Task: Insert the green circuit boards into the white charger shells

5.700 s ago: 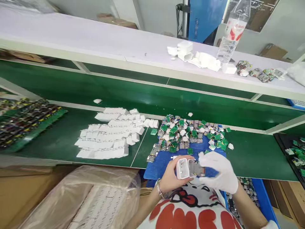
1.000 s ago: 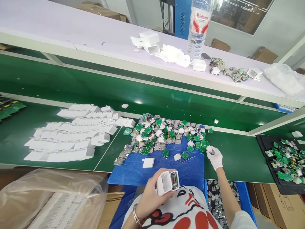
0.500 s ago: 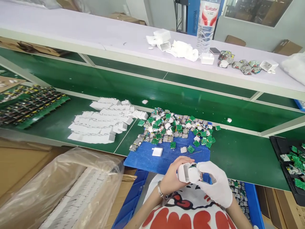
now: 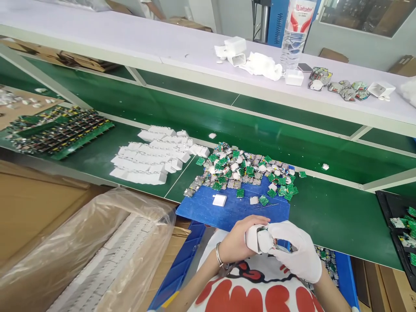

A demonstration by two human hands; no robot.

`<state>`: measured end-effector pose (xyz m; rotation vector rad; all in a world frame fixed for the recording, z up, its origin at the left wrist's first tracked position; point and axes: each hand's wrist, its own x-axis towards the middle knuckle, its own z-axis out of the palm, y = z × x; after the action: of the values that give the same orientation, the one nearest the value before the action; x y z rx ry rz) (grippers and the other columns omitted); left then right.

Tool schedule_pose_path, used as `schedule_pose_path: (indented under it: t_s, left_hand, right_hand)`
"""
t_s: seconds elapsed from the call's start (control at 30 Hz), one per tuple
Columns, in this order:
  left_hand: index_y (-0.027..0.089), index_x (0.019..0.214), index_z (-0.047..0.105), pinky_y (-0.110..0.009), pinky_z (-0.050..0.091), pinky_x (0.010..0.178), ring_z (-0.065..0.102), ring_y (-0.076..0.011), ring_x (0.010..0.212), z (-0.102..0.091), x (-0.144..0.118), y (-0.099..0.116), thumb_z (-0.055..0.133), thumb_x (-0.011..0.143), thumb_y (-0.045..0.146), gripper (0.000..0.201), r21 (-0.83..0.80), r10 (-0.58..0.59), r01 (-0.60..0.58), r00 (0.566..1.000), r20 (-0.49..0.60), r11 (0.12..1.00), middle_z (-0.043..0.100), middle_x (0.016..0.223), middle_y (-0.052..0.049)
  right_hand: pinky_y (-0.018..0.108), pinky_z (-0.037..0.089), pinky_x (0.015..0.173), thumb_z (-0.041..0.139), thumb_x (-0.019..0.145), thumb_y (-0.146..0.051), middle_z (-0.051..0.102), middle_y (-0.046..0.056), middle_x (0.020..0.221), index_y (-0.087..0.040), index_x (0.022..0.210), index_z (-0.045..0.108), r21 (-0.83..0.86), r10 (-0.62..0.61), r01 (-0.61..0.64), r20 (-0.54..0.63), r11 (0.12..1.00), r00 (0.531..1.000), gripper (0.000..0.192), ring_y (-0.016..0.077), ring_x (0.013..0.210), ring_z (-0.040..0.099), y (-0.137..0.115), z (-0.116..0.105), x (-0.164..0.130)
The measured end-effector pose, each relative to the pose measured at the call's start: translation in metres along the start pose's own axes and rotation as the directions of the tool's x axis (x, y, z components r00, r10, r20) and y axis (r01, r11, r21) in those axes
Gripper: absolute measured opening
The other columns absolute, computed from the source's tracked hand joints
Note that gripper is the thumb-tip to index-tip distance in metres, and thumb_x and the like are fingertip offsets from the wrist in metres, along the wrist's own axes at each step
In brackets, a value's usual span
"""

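My left hand (image 4: 238, 239), bare with a bracelet at the wrist, is wrapped round a white plastic housing (image 4: 252, 239) whose open end faces right. In a white glove, my right hand (image 4: 300, 249) pinches a small circuit board (image 4: 274, 243) with a white rounded part on it, at the mouth of the housing. How far the board sits inside cannot be made out. Beyond my hands, a white square piece (image 4: 219, 200) and a few loose green boards (image 4: 240, 193) lie on the blue mat (image 4: 201, 208).
A heap of small boards (image 4: 250, 169) covers the mat's far side. Rows of white housings (image 4: 139, 162) stand to the left, near stacked board panels (image 4: 71, 134). A black tray (image 4: 386, 208) is at right. The raised shelf (image 4: 182, 54) carries a water bottle (image 4: 294, 43).
The head view has turned a little to the left. The board in my right hand is closer to the housing, and the gap at its open end looks smaller.
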<state>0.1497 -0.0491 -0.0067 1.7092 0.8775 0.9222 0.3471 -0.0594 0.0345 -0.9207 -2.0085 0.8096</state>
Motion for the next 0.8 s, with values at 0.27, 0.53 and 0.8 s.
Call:
schedule_pose_path:
  t_s: [0.27, 0.53, 0.8]
  left_hand:
    - [0.02, 0.105, 0.059, -0.041, 0.047, 0.095, 0.062, -0.0252, 0.105, -0.005, 0.006, 0.005, 0.074, 0.061, 0.026, 0.046, 0.061, -0.032, 0.029, 0.998, 0.053, 0.998, 0.066, 0.113, -0.013]
    - [0.017, 0.101, 0.061, -0.038, 0.05, 0.09, 0.064, -0.0246, 0.099, -0.014, 0.008, 0.007, 0.074, 0.06, 0.025, 0.044, 0.031, -0.089, 0.086, 0.993, 0.083, 0.996, 0.067, 0.11, -0.011]
    - [0.016, 0.099, 0.06, -0.038, 0.051, 0.088, 0.065, -0.0244, 0.097, -0.042, 0.003, -0.007, 0.081, 0.053, 0.032, 0.053, -0.226, -0.123, 0.154, 0.982, 0.143, 0.962, 0.069, 0.105, -0.011]
  right_hand:
    - [0.029, 0.055, 0.08, 0.061, 0.08, -0.014, 0.068, 0.004, 0.104, -0.028, 0.12, 0.055, -0.108, -0.043, 0.039, -0.035, 0.993, 0.998, 0.042, 0.0187, 0.092, 0.064, -0.002, 0.003, -0.006]
    - [0.035, 0.052, 0.088, 0.065, 0.082, -0.031, 0.064, 0.006, 0.115, -0.031, 0.129, 0.053, 0.045, 0.117, -0.117, 0.008, 0.992, 0.993, 0.048, 0.0218, 0.104, 0.06, -0.003, 0.014, 0.004]
    - [0.045, 0.032, 0.109, 0.052, 0.088, -0.05, 0.047, 0.006, 0.138, -0.028, 0.126, 0.056, 0.571, 0.503, -0.509, 0.185, 0.644, 0.844, 0.044, 0.0245, 0.128, 0.043, 0.01, 0.048, 0.026]
